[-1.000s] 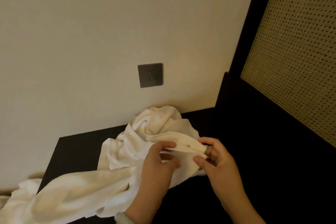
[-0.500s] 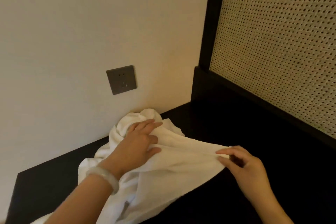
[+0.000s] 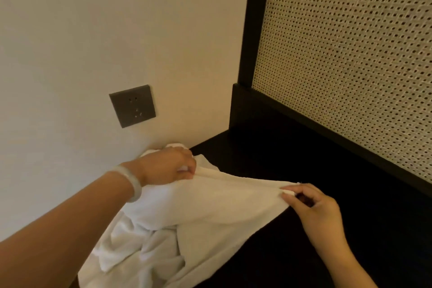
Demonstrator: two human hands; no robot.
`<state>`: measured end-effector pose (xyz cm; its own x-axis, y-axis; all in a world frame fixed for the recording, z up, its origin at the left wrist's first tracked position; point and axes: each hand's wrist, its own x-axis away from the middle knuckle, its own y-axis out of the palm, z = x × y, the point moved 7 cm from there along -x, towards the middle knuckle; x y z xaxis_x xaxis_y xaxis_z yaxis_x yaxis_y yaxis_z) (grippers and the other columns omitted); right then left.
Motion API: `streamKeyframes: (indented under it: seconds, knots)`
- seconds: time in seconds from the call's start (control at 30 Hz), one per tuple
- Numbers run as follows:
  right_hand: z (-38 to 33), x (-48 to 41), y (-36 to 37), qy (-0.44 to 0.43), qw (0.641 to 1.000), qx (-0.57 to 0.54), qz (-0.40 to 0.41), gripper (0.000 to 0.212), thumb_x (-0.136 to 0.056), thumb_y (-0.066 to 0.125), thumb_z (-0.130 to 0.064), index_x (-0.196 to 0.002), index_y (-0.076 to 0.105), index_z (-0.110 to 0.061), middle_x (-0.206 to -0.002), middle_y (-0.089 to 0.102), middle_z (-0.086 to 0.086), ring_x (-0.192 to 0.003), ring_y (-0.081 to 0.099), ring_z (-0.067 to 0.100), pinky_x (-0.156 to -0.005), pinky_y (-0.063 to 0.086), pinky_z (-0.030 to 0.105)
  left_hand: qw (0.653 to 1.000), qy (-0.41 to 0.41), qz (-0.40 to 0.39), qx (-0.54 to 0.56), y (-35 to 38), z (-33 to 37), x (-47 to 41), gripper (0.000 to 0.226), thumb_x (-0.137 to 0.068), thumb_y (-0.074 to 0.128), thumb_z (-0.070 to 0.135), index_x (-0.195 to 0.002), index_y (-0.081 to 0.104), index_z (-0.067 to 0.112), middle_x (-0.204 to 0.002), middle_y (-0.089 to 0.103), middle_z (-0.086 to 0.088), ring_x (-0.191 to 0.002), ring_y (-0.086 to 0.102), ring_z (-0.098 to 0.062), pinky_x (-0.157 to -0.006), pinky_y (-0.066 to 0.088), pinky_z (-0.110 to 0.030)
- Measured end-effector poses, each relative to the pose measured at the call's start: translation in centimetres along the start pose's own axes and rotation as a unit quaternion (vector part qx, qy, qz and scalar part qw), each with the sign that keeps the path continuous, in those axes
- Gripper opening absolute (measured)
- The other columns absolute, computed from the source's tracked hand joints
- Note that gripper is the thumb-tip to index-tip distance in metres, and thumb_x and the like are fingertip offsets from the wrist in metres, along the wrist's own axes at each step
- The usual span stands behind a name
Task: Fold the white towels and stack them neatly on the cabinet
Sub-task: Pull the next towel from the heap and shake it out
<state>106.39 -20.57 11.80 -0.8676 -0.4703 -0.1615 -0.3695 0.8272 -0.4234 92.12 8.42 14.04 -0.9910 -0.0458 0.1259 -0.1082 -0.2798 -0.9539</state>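
Towel, white, lies on the dark cabinet, at its left end against the wall. One edge is drawn nearly taut between the two hands. The remainder is bunched beneath and runs out of view at near left. Left hand: fingers curled, pinching the edge close to the wall. Right hand: thumb and forefinger pinching the opposite end, just above the bare cabinet top. I cannot tell whether the heap holds one towel or more. I see no folded stack.

Assessment: the step in hand is spreading the towel out and securing an edge ahead of the first fold. The next move, in my judgement, calls for lifting the cloth clear of the bunched part and laying it flat on the open surface to the right, with both pinches maintained.

Surroundings: grey socket above the towel; woven panel at right.
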Motion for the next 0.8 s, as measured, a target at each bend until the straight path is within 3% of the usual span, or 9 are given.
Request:
streamKeyframes:
  seconds: [0.13, 0.23, 0.3, 0.43, 0.57, 0.63, 0.8]
  knots:
    - [0.5, -0.1, -0.1, 0.020, 0.999, -0.021, 0.019, 0.020, -0.085, 0.074, -0.018, -0.081, 0.072, -0.038, -0.087, 0.065, -0.023, -0.084, 0.058, -0.009, -0.073, 0.042, 0.017, 1.000, -0.015, -0.020, -0.016, 1.1, 0.1, 0.8, 0.008, -0.093, 0.061, 0.042, -0.090, 0.054, 0.041, -0.098, 0.050, 0.016, -0.099, 0.047, -0.007, -0.094, 0.039, -0.027]
    - [0.9, -0.1, -0.4, 0.054, 0.997, -0.047, 0.042, 0.019, -0.088, 0.071, -0.022, -0.079, 0.073, -0.039, -0.067, 0.064, -0.005, -0.056, 0.057, 0.003, -0.059, 0.042, 0.023, 0.997, -0.034, 0.072, 0.002, 0.2, 0.3, 1.4, 0.006, -0.095, 0.061, 0.035, -0.095, 0.065, 0.030, -0.097, 0.058, 0.015, -0.093, 0.053, -0.005, -0.090, 0.043, -0.025]
    - [0.5, -0.7, -0.8, 0.091, 0.990, -0.094, 0.045, 0.014, -0.090, 0.069, -0.022, -0.084, 0.074, -0.033, -0.058, 0.063, 0.004, -0.043, 0.051, 0.008, -0.046, 0.042, 0.024, 0.982, -0.064, 0.161, 0.071, -1.2, 0.0, 2.4, 0.006, -0.095, 0.062, 0.033, -0.092, 0.066, 0.035, -0.092, 0.062, 0.020, -0.087, 0.057, -0.001, -0.084, 0.045, -0.019]
    - [-5.0, -4.8, -1.7, 0.103, 0.969, -0.222, 0.033, 0.009, -0.090, 0.066, -0.006, -0.092, 0.073, -0.012, -0.070, 0.073, 0.010, -0.062, 0.071, 0.019, -0.058, 0.058, 0.025, 0.952, -0.103, 0.258, 0.131, -3.9, 0.5, 4.0, 0.022, -0.099, 0.055, 0.031, -0.079, 0.054, 0.039, -0.077, 0.060, 0.014, -0.077, 0.056, 0.000, -0.067, 0.039, -0.012]
    - [-16.4, -10.6, -2.5, 0.003, 0.950, -0.311, -0.017, 0.009, -0.086, 0.067, 0.003, -0.089, 0.073, -0.003, -0.080, 0.076, 0.010, -0.076, 0.075, 0.021, -0.072, 0.060, 0.024, 0.910, -0.102, 0.379, 0.136, -9.1, 2.5, 7.5, 0.025, -0.099, 0.041, 0.040, -0.079, 0.048, 0.028, -0.075, 0.058, 0.011, -0.071, 0.054, -0.005, -0.062, 0.040, -0.013]
    - [-22.8, -12.4, -3.0, -0.055, 0.945, -0.318, -0.043, 0.008, -0.084, 0.069, 0.003, -0.089, 0.073, -0.002, -0.079, 0.076, 0.008, -0.076, 0.075, 0.019, -0.075, 0.060, 0.025, 0.876, -0.101, 0.460, 0.102, -14.4, 3.7, 10.3, 0.026, -0.098, 0.039, 0.042, -0.078, 0.046, 0.028, -0.078, 0.057, 0.018, -0.069, 0.053, -0.003, -0.060, 0.039, -0.012]
    - [-36.3, -13.7, -4.7, -0.158, 0.912, -0.369, -0.087, 0.009, -0.086, 0.068, 0.004, -0.092, 0.072, -0.002, -0.079, 0.076, 0.006, -0.075, 0.075, 0.018, -0.076, 0.060, 0.024, 0.783, -0.095, 0.615, -0.020, -30.2, 8.4, 18.1, 0.023, -0.099, 0.052, 0.023, -0.076, 0.048, 0.025, -0.066, 0.054, 0.007, -0.071, 0.053, 0.001, -0.062, 0.038, -0.011]
